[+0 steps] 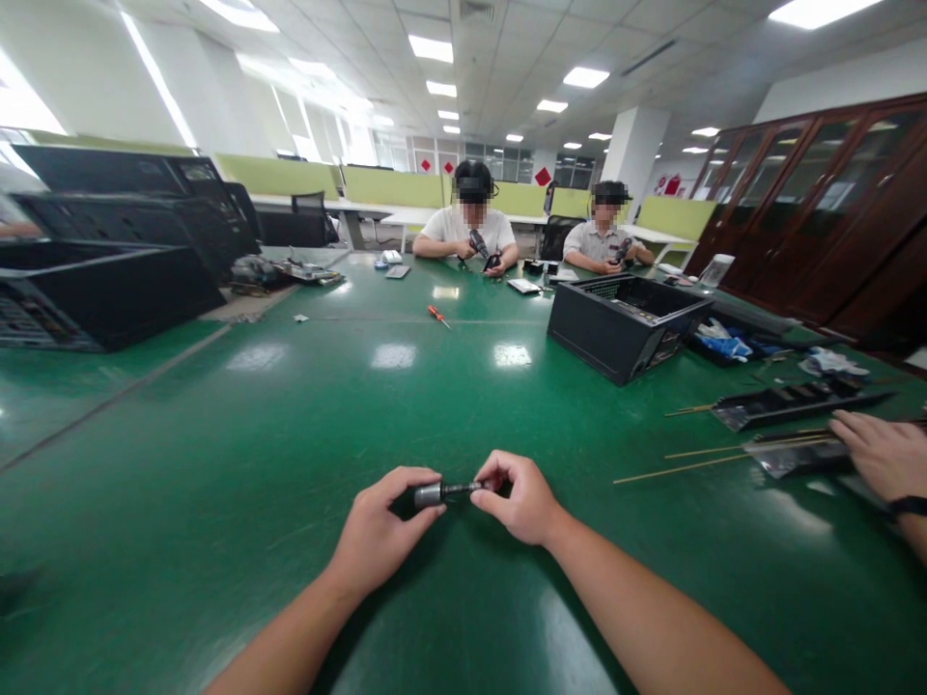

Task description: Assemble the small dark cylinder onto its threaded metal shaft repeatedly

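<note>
Obs.: slim tool held between both hands, low centre of view, just over or on the green surface; contact with it cannot be told. Lies roughly crosswise, wide grey cylinder to the left, narrow dark shaft to the right.

Left hand: fingers grasping the grey cylinder, thumb on the near side. Right hand: fingers pinching the far end of the shaft, whose tip they partly hide. Neither hand released.

Handling (judged): rigid, probably metal, modest weight biased toward the cylinder. Smooth round wall may roll or slip; best hold is thumb opposite fingers around the cylinder, with a light pinch on the shaft for alignment. Not obviously fragile; any fine tip deserves care.

Surroundings: orange-handled screwdriver farther out on the surface; open black case beyond, to the right. 3 or so thin rods near another person's hand at the right edge. 2 people seated opposite, 1 in a white shirt, each with a handheld item, type uncertain.
</note>
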The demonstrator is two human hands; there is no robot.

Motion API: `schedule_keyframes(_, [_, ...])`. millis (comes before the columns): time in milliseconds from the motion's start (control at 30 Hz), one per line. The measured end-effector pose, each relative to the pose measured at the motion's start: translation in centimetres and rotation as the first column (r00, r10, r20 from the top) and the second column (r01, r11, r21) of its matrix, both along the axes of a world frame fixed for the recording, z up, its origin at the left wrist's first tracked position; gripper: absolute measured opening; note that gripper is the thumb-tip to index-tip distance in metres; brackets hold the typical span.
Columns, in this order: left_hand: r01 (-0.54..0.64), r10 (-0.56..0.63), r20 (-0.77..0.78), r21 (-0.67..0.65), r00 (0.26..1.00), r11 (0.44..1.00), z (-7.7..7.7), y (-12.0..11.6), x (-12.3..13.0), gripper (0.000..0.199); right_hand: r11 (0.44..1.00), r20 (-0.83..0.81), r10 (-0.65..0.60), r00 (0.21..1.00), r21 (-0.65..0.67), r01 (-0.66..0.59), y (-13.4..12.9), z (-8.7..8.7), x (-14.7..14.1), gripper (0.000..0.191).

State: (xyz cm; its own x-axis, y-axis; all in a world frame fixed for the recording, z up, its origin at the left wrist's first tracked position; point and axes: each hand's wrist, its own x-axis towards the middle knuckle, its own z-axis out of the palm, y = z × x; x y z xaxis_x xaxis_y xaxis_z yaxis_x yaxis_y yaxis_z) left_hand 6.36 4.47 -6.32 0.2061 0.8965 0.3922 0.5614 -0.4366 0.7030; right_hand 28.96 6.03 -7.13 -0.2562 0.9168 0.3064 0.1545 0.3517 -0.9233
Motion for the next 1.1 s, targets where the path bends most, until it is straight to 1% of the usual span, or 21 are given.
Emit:
schedule_keyframes(400, [0.002, -0.001, -0.010, 0.039, 1.000, 0.999, 0.00, -0.01, -0.04, 0.025, 1.000, 0.015, -0.015, 1.000, 0.010, 0.015, 0.03, 0.19, 0.04, 0.007])
schedule_keyframes(633, [0.013, -0.012, -0.017, 0.063, 1.000, 0.998, -0.08, 0.20, -0.49, 0.025, 1.000, -0.001, -0.016, 1.000, 0.003, 0.016, 0.04, -0.01, 0.12, 0.009])
schedule_keyframes(767, [0.017, -0.016, -0.012, 0.053, 1.000, 0.998, 0.22, 0.18, -0.80, 0.025, 1.000, -0.005, -0.013, 1.000, 0.000, 0.013, 0.03, -0.01, 0.14, 0.008])
schedule_keyframes(967, [0.007, -0.007, -0.003, 0.038, 1.000, 0.999, 0.74, 0.05, -0.60, 0.025, 1.000, -0.017, -0.016, 1.000, -0.013, 0.016, 0.07, 0.04, 0.12, 0.007])
schedule_keyframes(1100, [-0.027, 0.027, 0.022, 0.018, 0.999, 0.999, 0.86, 0.07, -0.58, 0.026, 1.000, -0.032, -0.009, 0.999, -0.022, 0.008, 0.12, -0.10, 0.14, 0.008])
